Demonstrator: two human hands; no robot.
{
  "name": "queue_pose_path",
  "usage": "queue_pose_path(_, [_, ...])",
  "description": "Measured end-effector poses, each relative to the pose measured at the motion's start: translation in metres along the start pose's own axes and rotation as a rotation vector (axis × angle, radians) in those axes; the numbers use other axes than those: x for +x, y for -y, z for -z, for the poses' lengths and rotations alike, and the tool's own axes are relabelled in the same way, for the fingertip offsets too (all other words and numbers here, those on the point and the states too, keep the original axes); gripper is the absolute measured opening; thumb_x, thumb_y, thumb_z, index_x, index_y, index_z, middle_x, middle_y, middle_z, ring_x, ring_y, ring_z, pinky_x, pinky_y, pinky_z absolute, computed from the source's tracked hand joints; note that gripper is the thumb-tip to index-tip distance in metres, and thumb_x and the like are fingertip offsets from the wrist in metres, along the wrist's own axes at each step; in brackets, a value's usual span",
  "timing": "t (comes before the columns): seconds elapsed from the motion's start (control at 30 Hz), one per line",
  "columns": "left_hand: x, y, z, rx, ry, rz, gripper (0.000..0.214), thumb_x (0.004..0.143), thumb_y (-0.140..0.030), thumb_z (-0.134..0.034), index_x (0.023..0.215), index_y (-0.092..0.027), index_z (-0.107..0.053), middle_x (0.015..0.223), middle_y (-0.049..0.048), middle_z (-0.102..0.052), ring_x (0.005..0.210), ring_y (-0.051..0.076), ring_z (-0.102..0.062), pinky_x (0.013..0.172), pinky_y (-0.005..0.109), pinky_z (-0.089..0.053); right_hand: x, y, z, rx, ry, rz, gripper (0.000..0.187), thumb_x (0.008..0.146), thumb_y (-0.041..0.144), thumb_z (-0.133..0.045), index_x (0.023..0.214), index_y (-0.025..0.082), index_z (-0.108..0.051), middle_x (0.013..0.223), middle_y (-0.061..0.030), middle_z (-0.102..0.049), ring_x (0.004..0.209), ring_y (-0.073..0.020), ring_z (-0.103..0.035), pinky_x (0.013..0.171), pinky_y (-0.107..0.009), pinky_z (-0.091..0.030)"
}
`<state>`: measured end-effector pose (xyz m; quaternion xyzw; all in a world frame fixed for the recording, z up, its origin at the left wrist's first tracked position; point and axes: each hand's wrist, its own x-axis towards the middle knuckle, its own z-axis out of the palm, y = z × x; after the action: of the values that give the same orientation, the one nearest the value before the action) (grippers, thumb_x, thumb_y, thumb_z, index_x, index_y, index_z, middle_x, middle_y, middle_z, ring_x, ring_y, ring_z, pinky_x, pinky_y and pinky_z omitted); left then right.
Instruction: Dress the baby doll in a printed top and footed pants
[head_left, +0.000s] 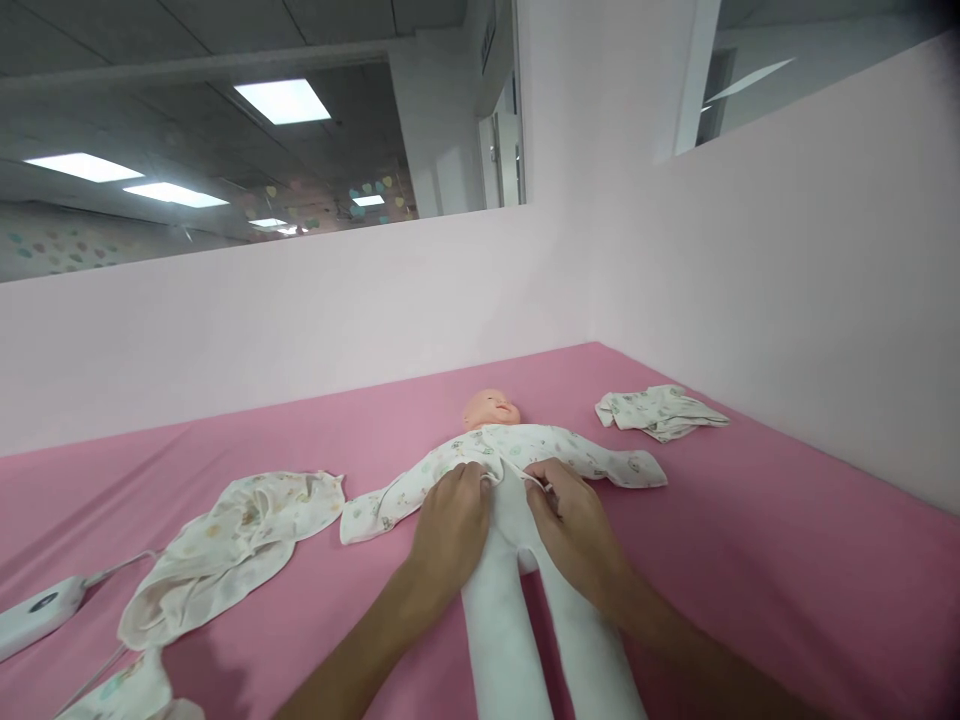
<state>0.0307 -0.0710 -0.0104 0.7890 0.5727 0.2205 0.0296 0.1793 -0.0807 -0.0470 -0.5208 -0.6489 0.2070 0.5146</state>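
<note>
A baby doll (491, 408) lies on its back on the pink sheet (787, 560), head away from me, white cloth legs toward me. It wears a white printed top (517, 448) with both sleeves spread out. My left hand (450, 525) pinches the left side of the top's hem at the doll's waist. My right hand (570, 515) grips the right side of the hem, fingers closed on the fabric and a thin tie string.
A crumpled printed garment (232, 550) lies at the left of the doll. A small folded printed garment (660, 410) sits at the back right near the pink wall. A white device with a cable (41, 612) rests at the far left edge.
</note>
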Motion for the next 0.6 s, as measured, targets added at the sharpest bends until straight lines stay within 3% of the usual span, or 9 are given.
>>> queue_pose_path(0.1, [0.004,0.002,0.005,-0.017,0.017,0.002,0.025,0.093,-0.021,-0.031,0.074,-0.020,-0.048,0.082,0.0026,-0.061,0.073,0.019,-0.054,0.063,0.030,-0.036,0.001,0.000,0.001,0.012,0.002,-0.033,0.014,0.088,0.024,-0.041,0.084,0.022,-0.054,0.082,-0.0010,-0.059,0.079,-0.0193,-0.052,0.070,-0.033,-0.040])
queue_pose_path(0.33, [0.002,0.009,-0.003,-0.168,0.024,-0.152,0.024,0.096,-0.025,-0.036,0.096,-0.023,-0.059,0.092,0.0002,-0.063,0.085,0.018,-0.056,0.073,0.032,-0.041,0.007,0.005,0.009,0.015,-0.037,-0.121,0.015,0.086,0.029,-0.046,0.080,0.023,-0.058,0.075,0.0012,-0.059,0.069,-0.0170,-0.051,0.062,-0.030,-0.039])
queue_pose_path(0.6, [-0.004,0.012,-0.021,-0.171,-0.205,-0.263,0.015,0.094,-0.019,-0.044,0.097,-0.020,-0.058,0.089,-0.0006,-0.063,0.080,0.015,-0.058,0.069,0.029,-0.044,0.002,0.009,0.008,-0.056,0.006,-0.193,0.026,0.083,0.036,-0.052,0.061,0.022,-0.048,0.061,0.0027,-0.051,0.059,-0.0148,-0.044,0.056,-0.028,-0.034])
